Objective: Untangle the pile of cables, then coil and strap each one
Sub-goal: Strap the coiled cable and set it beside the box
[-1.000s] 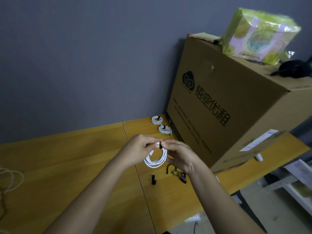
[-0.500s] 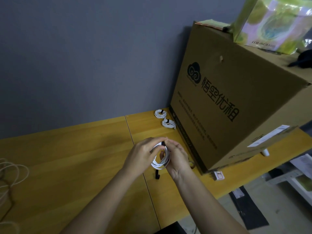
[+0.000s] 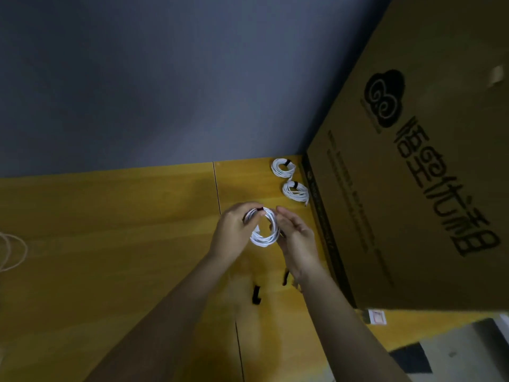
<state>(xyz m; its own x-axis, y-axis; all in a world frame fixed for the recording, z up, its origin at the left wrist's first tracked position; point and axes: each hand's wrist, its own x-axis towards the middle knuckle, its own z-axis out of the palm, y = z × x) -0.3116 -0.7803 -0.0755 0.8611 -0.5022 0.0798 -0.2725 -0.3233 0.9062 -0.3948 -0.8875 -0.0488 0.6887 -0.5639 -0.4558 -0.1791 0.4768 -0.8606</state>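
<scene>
The fingers (image 3: 249, 216) of the left hand (image 3: 234, 234) curl round the top of a white coiled cable (image 3: 265, 230), pinching the turns together just where a dark strap (image 3: 259, 209) crosses them; that grip likely keeps the loops from springing apart while the strap is closed. The right hand (image 3: 296, 235) stands on the other side of the coil, its fingers (image 3: 283, 213) straight and lying against the coil's outer edge, apparently steadying it rather than gripping. The coil hangs in the air between both hands, above the bench (image 3: 110, 244), near the left face of the big cardboard box (image 3: 413, 188).

Beyond the hands, and right against the foot of the box, lie two more white coils (image 3: 283, 168) (image 3: 296, 191), each already bound with a dark strap; tucked there, they are out of the working space. Nearer the person than the held coil, loose dark straps (image 3: 256, 295) (image 3: 285, 277) lie on the bench, within easy reach for the next cable. Far from the box, at the bench's left end, loops of an unstrapped pale cable (image 3: 11, 252) wait. By my judgement the third cable is at its strapping step, with at least one still to coil.
</scene>
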